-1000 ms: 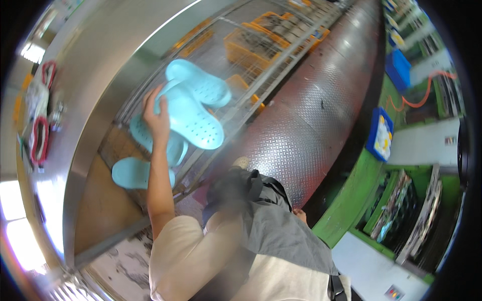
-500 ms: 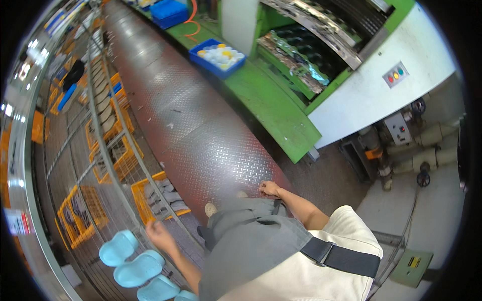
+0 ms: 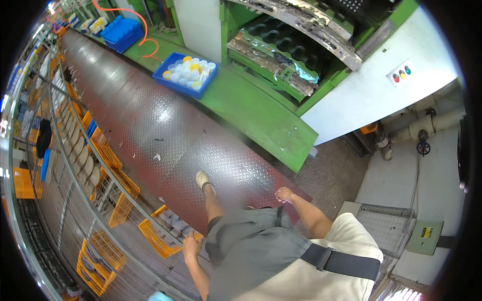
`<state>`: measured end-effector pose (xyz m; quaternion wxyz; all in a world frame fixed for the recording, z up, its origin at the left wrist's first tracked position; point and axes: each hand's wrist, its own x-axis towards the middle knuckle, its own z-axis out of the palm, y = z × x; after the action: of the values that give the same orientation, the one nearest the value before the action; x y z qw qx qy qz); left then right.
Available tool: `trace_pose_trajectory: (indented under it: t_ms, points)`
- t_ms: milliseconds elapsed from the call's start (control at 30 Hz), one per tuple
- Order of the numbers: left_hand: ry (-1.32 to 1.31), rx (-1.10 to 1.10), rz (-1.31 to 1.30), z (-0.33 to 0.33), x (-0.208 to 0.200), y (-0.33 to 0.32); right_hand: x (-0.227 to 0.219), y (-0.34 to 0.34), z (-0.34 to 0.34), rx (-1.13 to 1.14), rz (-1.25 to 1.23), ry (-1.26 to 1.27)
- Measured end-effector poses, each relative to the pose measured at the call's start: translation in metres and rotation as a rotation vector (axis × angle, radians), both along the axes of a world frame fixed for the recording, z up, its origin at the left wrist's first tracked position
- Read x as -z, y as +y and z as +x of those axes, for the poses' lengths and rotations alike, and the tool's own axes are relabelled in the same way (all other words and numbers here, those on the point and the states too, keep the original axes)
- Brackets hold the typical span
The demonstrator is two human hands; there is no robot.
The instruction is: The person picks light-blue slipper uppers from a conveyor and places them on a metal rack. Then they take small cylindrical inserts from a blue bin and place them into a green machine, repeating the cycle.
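Metal walkway (image 3: 145,123), orange crate (image 3: 152,240) of grey pieces (image 3: 176,222), blue bin (image 3: 174,89) of rounded items (image 3: 188,72)

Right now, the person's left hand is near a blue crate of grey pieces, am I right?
Not quite: the crate is orange, not blue, as the head view shows. The person's left hand is indeed near it, and the grey pieces are inside.

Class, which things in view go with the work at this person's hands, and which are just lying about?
Likely with the work:
orange crate, nearest the left hand
wire rack, beside that hand

Apparently just about:
blue tray on the green bench
orange hose
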<state>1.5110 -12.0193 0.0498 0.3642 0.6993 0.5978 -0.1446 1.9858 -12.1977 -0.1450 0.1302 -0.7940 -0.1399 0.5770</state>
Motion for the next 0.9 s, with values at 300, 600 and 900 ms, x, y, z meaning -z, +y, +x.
trace_pose_trajectory:
  t_ms: [300,600,900]
  points:
    - [-0.111,0.304,0.149,0.045,0.024,0.308,-0.028,0.258,-0.023,-0.437,0.21,-0.39]
    - [-0.295,0.549,0.275,0.203,0.016,0.541,-0.001,0.447,0.011,0.121,0.349,-0.215]
    - [-0.292,0.715,-0.008,0.285,0.094,0.662,0.045,0.664,0.147,0.352,0.337,-0.469]
